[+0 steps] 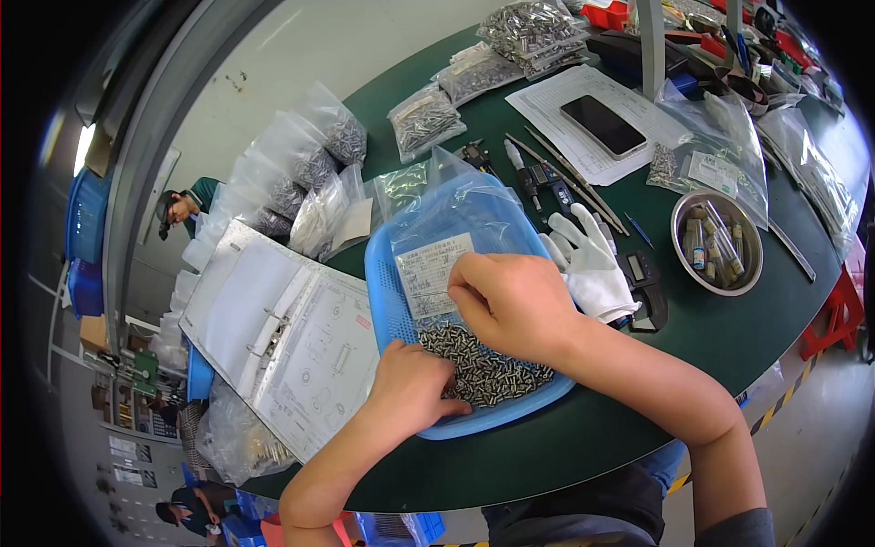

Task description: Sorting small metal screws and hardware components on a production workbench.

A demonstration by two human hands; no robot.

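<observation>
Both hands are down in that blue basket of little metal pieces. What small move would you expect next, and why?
Probably the left hand pinches up a few of the small metal parts. Its fingers already rest on the pile, which lies in the near end of the blue basket. The right hand lies on the clear plastic bag with its paper label, seemingly holding it back from the pile.

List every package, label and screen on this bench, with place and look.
Paper label: white rectangle in the blue basket, beside the right hand.
Phone: dark blank screen, on white forms.
Clear bags: metal parts, far edge.
Caliper display: small grey screen, by white glove.
</observation>
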